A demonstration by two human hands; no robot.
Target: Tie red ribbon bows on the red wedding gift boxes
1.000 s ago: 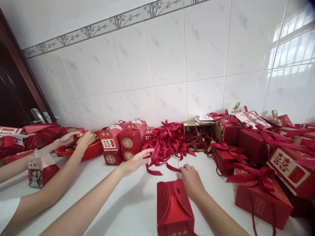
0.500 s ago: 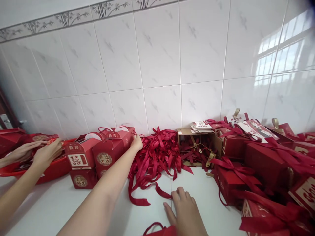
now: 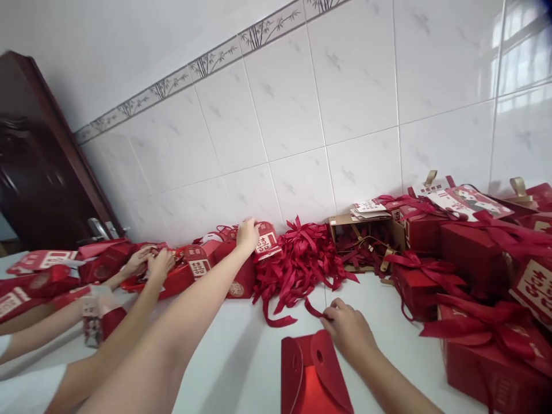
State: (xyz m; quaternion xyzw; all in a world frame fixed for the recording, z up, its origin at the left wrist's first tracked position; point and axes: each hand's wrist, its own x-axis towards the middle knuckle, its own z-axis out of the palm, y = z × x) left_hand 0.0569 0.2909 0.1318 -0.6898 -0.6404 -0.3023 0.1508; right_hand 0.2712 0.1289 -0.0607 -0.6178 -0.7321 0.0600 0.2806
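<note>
My left hand [image 3: 248, 236], arm stretched out to the back, is closed on a red gift box [image 3: 268, 244] with a cream double-happiness label, tilted beside the ribbon heap. Several more red boxes [image 3: 236, 276] stand behind and left of that wrist. My right hand [image 3: 350, 329] is low over the white table, its fingers closed on the loose end of a dark red ribbon [image 3: 314, 309] that trails from the heap of ribbons [image 3: 302, 259]. In front of me, just left of my right hand, lies a red box [image 3: 297, 368] with rounded slotted flaps.
A co-worker's hands [image 3: 157, 261] work over a red basin [image 3: 181, 282] at the left, near more red boxes [image 3: 103, 259]. An open cardboard box [image 3: 340, 220] of ribbon pieces stands by the wall. Ribbon-tied red boxes [image 3: 495, 351] crowd the right.
My view has swung left. My left hand has brought a gift box up beside the ribbon heap. My right hand has closed on the ribbon end, and the flapped box shows more fully.
</note>
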